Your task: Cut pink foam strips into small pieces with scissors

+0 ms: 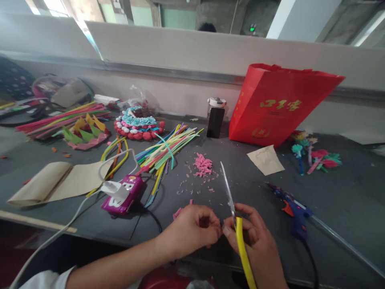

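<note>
My right hand [255, 241] is closed round a pair of scissors [227, 188] with a yellow handle [242, 249]; the blades point up and away over the table. My left hand [195, 228] is curled in a pinch right next to it, fingertips almost touching the right thumb, on a small piece I cannot make out. A pink strip [178, 212] peeks out just behind the left hand. A little heap of pink snippets [202, 165] lies on the dark table [246, 188] beyond the blades.
A fan of coloured strips [164, 150], a magenta power strip [123, 194] with a white plug, brown paper [57, 180], a blue glue gun [293, 210], a red bag [276, 104], a bottle and phone [215, 118], foam flowers [315, 158] and a decorated craft piece [138, 124] crowd the table.
</note>
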{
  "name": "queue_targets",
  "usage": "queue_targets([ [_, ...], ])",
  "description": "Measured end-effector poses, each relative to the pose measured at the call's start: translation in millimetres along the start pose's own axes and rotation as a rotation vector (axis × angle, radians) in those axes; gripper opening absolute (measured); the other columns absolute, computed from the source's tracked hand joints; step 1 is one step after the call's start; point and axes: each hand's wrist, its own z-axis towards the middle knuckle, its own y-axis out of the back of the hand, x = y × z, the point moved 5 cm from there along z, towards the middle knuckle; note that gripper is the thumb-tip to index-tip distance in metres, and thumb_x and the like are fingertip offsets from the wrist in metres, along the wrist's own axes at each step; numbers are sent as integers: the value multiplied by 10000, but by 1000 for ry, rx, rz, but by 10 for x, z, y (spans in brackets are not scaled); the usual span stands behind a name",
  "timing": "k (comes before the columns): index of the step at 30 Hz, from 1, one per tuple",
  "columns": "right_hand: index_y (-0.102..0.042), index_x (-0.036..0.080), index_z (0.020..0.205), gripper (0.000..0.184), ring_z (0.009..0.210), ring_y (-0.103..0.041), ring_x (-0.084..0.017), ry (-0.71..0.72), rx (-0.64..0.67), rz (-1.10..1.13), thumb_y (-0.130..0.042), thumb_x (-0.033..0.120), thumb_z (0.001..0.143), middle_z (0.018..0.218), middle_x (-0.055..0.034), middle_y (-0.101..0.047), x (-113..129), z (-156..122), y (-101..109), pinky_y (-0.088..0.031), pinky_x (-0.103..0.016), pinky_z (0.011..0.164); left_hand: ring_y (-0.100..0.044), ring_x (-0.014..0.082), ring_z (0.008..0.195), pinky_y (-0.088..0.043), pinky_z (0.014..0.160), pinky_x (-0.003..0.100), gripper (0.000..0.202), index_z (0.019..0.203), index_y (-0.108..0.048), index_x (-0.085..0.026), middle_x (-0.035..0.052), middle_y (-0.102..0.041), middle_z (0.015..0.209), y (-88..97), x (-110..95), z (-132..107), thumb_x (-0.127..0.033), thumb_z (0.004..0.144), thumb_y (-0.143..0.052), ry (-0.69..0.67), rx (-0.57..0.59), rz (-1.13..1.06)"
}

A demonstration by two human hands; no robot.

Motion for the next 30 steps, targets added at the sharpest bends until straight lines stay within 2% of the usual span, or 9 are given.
queue_targets([
  [3,-537,230,1082,477,584,-686,-133,5,-27,11,-779,340,685,736,7,-744,12,-13,8,-535,-172,553,-489,89,459,-381,472,206,80,631,-592,-172,-39,-550,561,-30,31,12,-237,646,-636,45,30,-114],
  [6,-548,234,1069,468,613,-698,-141,27,-46,13,-782,341,678,729,11,-738,34,-27,10,-544,-178,571,-490,86,447,-365,462,205,83,629,-611,-156,-19,-582,565,-21,-30,-5,-226,634,-657,47,20,-211],
  [11,-533,244,1093,446,616,-670,-132,97,-91,-60,-722,417,728,718,31,-700,37,-98,-19,-524,-181,578,-496,88,462,-357,488,206,101,662,-607,-156,-34,-528,517,121,-205,-43,-212,705,-678,-64,-96,-560],
  [14,-506,254,1119,444,614,-643,-125,131,-92,-175,-669,448,754,781,20,-704,10,-183,-74,-496,-181,565,-526,98,508,-378,527,210,139,679,-598,-156,-30,-520,541,172,-253,-59,-232,765,-675,-117,-117,-696],
  [18,-514,255,1125,448,610,-628,-132,225,-59,-313,-647,458,749,784,16,-689,-4,-265,-128,-462,-185,507,-554,105,578,-419,609,219,144,688,-611,-142,-15,-539,609,178,-292,-70,-225,794,-665,-182,-126,-779],
  [21,-517,250,1125,440,628,-647,-142,241,-68,-371,-629,459,754,758,21,-671,-24,-272,-133,-467,-194,515,-551,111,589,-424,625,225,154,673,-608,-142,-20,-519,604,170,-321,-76,-221,791,-669,-218,-127,-826],
  [30,-522,261,1124,451,555,-633,-149,303,-62,-476,-645,466,742,758,15,-685,-82,-268,-150,-494,-225,523,-530,115,607,-412,651,240,165,722,-616,-147,-10,-560,627,159,-244,-72,-272,780,-707,-172,-163,-870],
])
